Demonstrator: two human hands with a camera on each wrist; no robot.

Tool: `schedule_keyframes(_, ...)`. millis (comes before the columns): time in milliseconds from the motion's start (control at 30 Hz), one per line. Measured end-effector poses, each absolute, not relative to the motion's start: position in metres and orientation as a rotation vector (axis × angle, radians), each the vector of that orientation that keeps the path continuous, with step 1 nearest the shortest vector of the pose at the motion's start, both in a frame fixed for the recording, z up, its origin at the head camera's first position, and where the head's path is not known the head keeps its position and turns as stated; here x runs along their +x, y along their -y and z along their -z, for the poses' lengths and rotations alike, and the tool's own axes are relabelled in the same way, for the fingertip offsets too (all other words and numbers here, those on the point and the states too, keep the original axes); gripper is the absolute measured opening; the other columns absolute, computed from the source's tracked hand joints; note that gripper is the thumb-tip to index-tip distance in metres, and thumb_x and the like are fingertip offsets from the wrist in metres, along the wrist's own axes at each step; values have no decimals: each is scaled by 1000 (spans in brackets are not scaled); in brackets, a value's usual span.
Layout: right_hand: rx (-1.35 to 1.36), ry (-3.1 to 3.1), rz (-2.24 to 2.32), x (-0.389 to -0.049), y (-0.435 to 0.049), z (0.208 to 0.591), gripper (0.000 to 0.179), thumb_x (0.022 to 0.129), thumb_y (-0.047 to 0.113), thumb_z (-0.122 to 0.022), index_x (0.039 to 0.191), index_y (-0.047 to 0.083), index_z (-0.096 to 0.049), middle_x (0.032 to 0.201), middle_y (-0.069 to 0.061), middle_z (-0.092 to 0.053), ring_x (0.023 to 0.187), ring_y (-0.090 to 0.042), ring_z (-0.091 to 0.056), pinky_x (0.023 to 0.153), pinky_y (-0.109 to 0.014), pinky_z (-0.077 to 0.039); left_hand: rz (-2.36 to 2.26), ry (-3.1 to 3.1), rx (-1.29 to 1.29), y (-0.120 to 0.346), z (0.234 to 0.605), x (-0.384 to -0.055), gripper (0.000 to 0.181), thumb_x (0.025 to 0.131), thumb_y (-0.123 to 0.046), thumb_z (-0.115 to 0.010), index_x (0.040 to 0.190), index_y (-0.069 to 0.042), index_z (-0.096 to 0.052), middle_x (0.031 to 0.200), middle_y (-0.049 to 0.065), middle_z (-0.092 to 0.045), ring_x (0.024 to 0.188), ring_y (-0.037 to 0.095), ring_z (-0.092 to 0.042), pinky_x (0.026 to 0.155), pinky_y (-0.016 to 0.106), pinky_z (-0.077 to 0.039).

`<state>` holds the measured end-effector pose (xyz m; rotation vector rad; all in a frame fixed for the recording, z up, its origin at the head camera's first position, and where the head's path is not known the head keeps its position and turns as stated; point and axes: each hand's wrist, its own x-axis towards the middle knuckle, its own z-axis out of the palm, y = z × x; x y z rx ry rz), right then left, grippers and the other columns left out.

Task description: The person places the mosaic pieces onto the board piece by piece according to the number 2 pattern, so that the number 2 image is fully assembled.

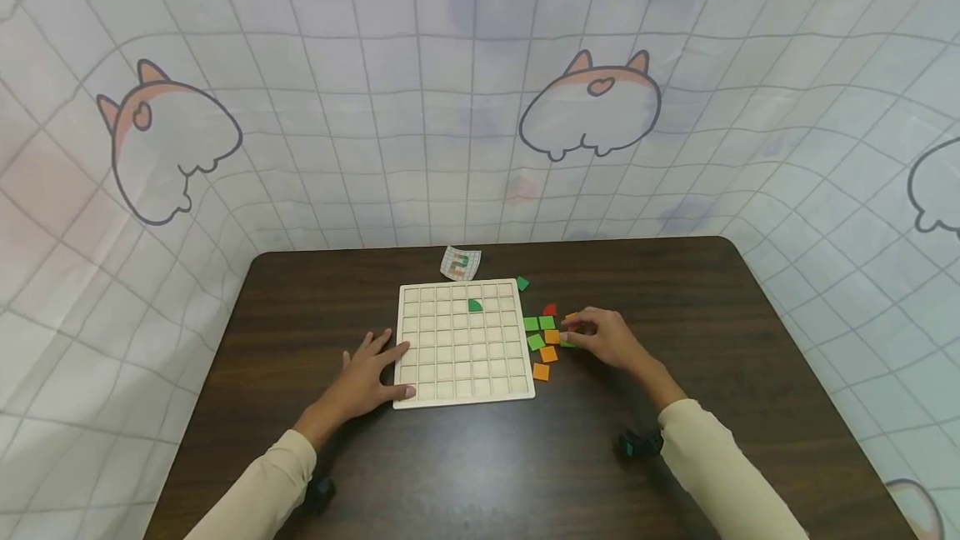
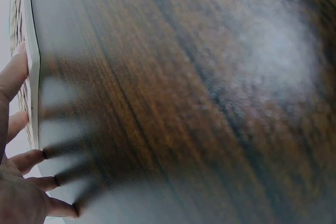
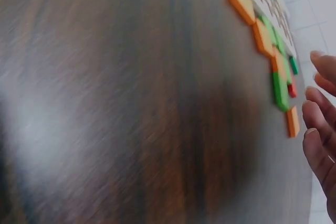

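Note:
A cream board (image 1: 461, 367) divided into a grid of square cells lies on the table, with a dark green quarter-round tile (image 1: 475, 305) in an upper cell. My left hand (image 1: 362, 382) rests at the board's left edge, fingers spread, with the thumb and index finger over the rim. Right of the board, my right hand (image 1: 611, 340) hovers over loose tiles, thumb and fingertips apart and nothing between them. Closest to it are a green tile (image 3: 280, 92) and an orange tile (image 3: 293, 121), both partly covered by the hand in the head view.
More orange tiles (image 1: 541, 372) and green tiles (image 1: 531, 323) lie along the board's right side. A red tile (image 1: 550, 308) and a dark green tile (image 1: 522, 282) sit farther back. Behind the board is a small patterned card (image 1: 460, 263). A curtain surrounds the dark table.

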<state>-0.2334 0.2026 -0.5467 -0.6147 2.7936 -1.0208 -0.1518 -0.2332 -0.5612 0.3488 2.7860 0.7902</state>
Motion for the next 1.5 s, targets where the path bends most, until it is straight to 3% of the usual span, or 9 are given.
schedule_keyframes(200,-585,-2800,1031,-228,-214,557,36,85,29,-82,114,9,-76,98,-4,-68,72,-11,-54,63,-24,-45,-790,-2792,343,234,564,-151,82,84,-50,-77,152,-17,-46,164,21,-25,151,52,-11,105,85,-7)
schedule_keyframes(667,-478,-2824,906,-225,-215,568,54,82,38,-83,127,13,-71,115,-3,-60,96,-20,-60,74,-34,-48,-772,-2805,327,235,566,-150,82,84,-51,-77,152,-17,-47,164,21,-26,151,52,-13,105,84,-8)
schedule_keyframes(967,-522,-2838,854,-232,-215,568,43,82,33,-83,119,14,-76,110,-1,-60,97,-21,-59,72,-32,-43,-769,-2806,328,235,567,-151,82,83,-53,-77,152,-18,-47,164,20,-26,151,51,-13,105,84,-8)
schedule_keyframes(1500,-642,-2848,845,-232,-215,566,33,83,28,-83,113,13,-79,110,-2,-60,95,-21,-60,74,-34,-47,-778,-2797,330,232,564,-152,82,83,-50,-78,152,-17,-47,164,20,-26,151,51,-12,106,83,-8)
